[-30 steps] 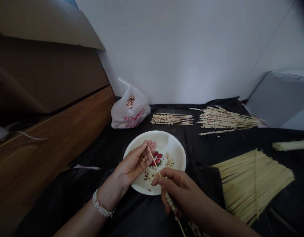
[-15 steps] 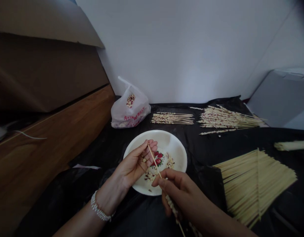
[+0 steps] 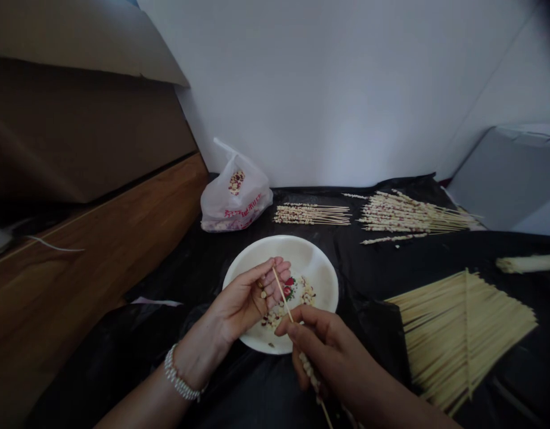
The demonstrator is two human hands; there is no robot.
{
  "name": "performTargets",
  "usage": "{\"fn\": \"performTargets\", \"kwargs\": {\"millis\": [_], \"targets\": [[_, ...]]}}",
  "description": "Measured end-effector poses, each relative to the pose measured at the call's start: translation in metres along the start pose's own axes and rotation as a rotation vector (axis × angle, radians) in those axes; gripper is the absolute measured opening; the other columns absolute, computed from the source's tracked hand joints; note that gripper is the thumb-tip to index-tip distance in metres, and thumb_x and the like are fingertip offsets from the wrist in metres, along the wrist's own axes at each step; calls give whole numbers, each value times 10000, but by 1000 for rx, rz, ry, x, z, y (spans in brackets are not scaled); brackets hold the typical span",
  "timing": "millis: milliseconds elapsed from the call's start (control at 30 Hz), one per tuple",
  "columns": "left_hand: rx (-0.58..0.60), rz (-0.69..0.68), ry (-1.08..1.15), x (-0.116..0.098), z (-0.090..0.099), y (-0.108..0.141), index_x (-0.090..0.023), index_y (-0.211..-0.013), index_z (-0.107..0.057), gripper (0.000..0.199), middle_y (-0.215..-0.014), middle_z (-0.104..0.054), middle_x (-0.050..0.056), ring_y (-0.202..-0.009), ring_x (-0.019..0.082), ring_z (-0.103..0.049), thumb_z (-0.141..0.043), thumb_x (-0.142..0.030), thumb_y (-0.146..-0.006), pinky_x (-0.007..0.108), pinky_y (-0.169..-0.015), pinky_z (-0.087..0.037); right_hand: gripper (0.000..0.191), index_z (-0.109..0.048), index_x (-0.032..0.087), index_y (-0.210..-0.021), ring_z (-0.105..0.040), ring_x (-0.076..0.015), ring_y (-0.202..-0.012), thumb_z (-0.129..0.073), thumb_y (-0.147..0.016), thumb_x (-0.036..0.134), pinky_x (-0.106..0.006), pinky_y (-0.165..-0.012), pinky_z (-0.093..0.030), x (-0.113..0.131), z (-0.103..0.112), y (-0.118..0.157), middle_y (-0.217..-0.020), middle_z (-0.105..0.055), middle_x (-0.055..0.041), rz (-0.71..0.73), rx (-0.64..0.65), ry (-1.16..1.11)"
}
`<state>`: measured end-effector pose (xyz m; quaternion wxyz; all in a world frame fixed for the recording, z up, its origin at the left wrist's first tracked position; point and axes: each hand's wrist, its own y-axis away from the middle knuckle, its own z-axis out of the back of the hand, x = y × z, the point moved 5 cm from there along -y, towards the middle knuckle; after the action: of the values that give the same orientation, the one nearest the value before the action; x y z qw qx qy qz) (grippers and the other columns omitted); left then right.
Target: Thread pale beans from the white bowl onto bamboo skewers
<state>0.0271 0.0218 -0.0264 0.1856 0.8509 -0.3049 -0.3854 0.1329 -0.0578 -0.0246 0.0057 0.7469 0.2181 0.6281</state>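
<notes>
Where the right hand grips, the skewer passes through.

A slender pale skewer slants between the hands, its bare upper end at the left hand's fingertips, its shaft pinched by the right hand. Small whitish pieces line its lower stretch; loose cream-and-dark-red pieces lie in the white bowl.

Left of the pale wall stand a brown box and a wooden surface; right, a grey box. Black sheeting spreads below it, dimly lit.
</notes>
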Motion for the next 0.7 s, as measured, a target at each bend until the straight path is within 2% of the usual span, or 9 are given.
{"fn": "performTargets", "kwargs": {"millis": [133, 267, 433, 600, 700], "targets": [[52, 35, 2, 8, -2, -1, -75, -977, -666, 145, -877, -736, 109, -749, 149, -714, -556, -140, -909, 239, -697, -581, 244, -555, 192, -817, -322, -56, -331, -515, -917, 412, -173, -342, -234, 3, 8, -3, -446, -498, 76, 28, -4, -19], [59, 6, 27, 0, 1, -6, -53, -1044, -629, 234, -938, -715, 144, -808, 168, -707, -453, -183, -961, 263, -740, -583, 277, -568, 185, -838, -304, -52, -314, -543, -884, 457, -172, -332, -205, 3, 14, -5, -434, -514, 82, 1, 8, -76], [-90, -37, -4, -12, 10, -10, -15, -1101, -588, 257, -878, -695, 142, -787, 171, -702, -420, -18, -907, 275, -802, -580, 307, -603, 176, -900, -300, -57, -316, -565, -866, 478, -177, -337, -200, 3, 14, -5, -431, -528, 75, -28, 31, -110], [-45, -74, -30, -11, 6, -7, -25, -1166, -588, 396, -991, -697, 144, -899, 172, -704, -451, 104, -818, 251, -867, -568, 260, -604, 193, -877, -300, -52, -309, -560, -883, 449, -177, -336, -201, 2, 12, -5, -427, -534, 70, -35, 36, -99], [-1, -97, -37, -12, 4, -6, -59, -1202, -595, 454, -1079, -694, 146, -953, 169, -702, -467, 120, -805, 221, -860, -568, 244, -605, 195, -873, -306, -50, -308, -558, -890, 434, -175, -331, -199, 2, 11, -5, -430, -535, 69, -16, 51, -119]]}}
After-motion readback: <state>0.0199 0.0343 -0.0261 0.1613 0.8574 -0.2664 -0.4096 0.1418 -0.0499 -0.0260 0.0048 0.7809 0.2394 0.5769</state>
